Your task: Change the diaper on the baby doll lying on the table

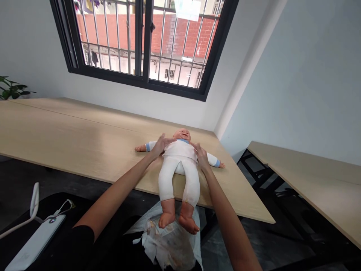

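Observation:
A baby doll (180, 152) in a white outfit with blue collar and cuffs lies on its back on the wooden table (113, 150). Its head points to the wall, its arms are spread, and its bare feet hang past the table's front edge. My left hand (163, 145) rests at the doll's shoulder on the left, fingers stretched toward the collar and thumb raised. On the other side, my right hand (200, 155) touches the doll's upper chest near the shoulder, its fingers extended and partly hidden. Neither hand grips anything.
Below the doll's feet, a crumpled translucent plastic bag (169, 244) lies over my lap. A white power bank (36, 242) with a cable is at lower left. Another table (310, 169) stands to the right across a gap. A barred window (143, 41) and plant (12, 88) are behind.

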`<state>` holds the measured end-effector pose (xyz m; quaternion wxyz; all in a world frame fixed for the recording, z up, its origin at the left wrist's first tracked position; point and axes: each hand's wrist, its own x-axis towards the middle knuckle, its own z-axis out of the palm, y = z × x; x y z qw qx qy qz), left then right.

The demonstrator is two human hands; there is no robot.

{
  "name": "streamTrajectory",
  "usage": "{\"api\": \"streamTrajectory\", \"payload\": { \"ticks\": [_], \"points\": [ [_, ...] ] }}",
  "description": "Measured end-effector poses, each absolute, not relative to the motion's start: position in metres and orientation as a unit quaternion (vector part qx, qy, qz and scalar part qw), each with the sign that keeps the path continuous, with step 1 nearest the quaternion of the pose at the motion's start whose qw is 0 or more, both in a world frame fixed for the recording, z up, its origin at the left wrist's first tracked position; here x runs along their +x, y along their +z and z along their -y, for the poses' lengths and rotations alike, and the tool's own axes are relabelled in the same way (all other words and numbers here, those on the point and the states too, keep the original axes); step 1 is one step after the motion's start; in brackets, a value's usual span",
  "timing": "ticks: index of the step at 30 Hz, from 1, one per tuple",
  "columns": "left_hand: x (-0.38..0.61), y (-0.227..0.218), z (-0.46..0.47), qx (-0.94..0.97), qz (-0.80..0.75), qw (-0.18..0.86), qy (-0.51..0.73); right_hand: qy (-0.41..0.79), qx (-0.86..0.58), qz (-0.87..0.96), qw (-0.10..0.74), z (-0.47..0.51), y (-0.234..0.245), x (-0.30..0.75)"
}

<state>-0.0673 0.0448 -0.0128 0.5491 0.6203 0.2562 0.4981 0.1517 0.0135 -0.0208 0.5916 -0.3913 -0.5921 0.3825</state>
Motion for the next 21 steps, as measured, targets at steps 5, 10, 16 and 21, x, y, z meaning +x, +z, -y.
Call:
{"api": "streamTrajectory", "payload": {
  "ticks": [5,10,16,21],
  "points": [
    [-0.056,-0.022,-0.035,0.719,-0.286,0.461,0.434,0.321,-0.438,0.692,0.476,-0.01,-0.026,0.145],
    [-0.068,-0.012,-0.026,0.709,-0.217,0.553,0.38,0.402,-0.392,0.691,0.456,0.0,-0.015,0.148],
    [-0.08,-0.005,-0.028,0.556,-0.22,0.676,0.432,0.464,-0.408,0.56,0.552,0.0,-0.009,0.154],
    [-0.081,-0.007,-0.033,0.429,-0.222,0.682,0.549,0.422,-0.435,0.496,0.622,-0.008,-0.014,0.159]
  ]
}}
